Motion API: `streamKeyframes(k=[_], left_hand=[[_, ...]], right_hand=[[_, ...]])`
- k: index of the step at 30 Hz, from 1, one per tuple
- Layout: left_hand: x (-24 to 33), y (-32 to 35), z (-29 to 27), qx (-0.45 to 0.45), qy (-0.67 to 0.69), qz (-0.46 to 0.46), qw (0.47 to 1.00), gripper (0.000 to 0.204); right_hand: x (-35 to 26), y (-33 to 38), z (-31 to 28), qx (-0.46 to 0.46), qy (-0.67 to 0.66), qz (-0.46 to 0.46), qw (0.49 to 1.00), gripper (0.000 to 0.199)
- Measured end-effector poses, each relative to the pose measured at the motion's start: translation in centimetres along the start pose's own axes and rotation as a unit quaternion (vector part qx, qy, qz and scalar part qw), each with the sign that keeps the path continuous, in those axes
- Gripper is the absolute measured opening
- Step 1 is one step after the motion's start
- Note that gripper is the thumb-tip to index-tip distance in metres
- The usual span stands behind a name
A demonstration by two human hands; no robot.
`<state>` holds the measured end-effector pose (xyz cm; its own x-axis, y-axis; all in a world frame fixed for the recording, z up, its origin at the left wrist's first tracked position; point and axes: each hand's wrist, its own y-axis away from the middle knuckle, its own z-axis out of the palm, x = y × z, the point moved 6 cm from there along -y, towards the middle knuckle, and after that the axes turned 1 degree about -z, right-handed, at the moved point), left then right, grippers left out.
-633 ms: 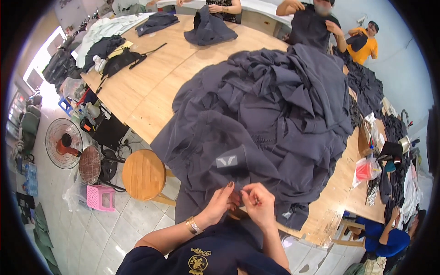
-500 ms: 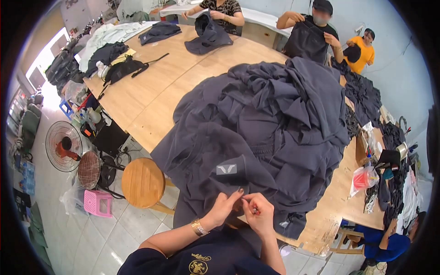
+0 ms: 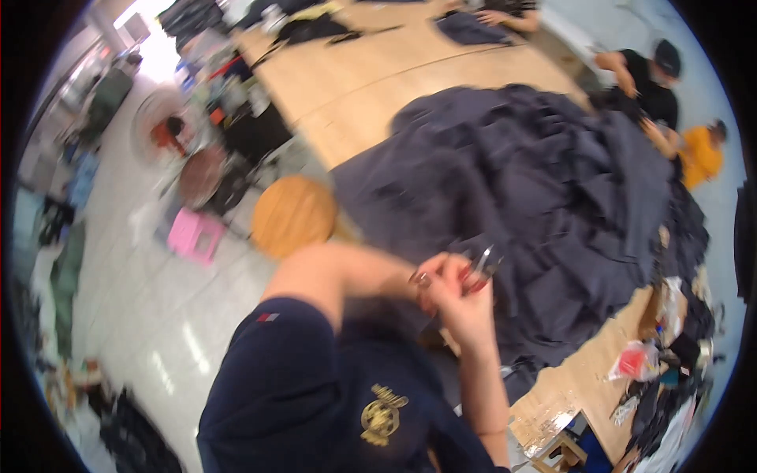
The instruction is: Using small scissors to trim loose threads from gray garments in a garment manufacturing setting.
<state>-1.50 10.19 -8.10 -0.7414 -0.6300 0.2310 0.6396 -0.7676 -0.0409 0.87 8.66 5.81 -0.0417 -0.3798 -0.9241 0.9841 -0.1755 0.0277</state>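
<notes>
My right hand [image 3: 464,303] is closed on small shiny metal thread snips [image 3: 487,258], whose thin tips point up and away; motion blurs their shape. My left hand [image 3: 424,288] meets it from the left, its fingers largely hidden behind the right hand and smeared, so what it holds does not show. Both hands are over the near edge of a big heap of dark grey garments [image 3: 536,205]. Loose folds of the cloth hang at the table's near side, below the hands.
The heap lies on a light wooden table [image 3: 339,94]. Left of it stand a round wooden stool [image 3: 294,217], a pink plastic stool [image 3: 195,235] and a fan [image 3: 167,130]. A person in black [image 3: 650,87] and one in yellow [image 3: 700,154] are at the far right.
My view has swung left and down, so the scene shifts right. My hands have drawn together, and the garment's pale logo patch no longer shows. The snips' tips now stick out clearly.
</notes>
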Motion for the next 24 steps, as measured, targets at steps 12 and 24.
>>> streamKeyframes(k=[12,24], left_hand=[[10.3,5.9,11.4,-0.526,0.337,0.545,0.559,0.023],[-3.1,-2.6,-2.2,0.156,0.754,0.235,-0.593,0.072]], right_hand=[[-1.3,-0.3,8.6,-0.248,-0.099,0.11,0.957,0.034],[1.3,0.9,6.8,-0.282,-0.062,0.129,0.949,0.032]])
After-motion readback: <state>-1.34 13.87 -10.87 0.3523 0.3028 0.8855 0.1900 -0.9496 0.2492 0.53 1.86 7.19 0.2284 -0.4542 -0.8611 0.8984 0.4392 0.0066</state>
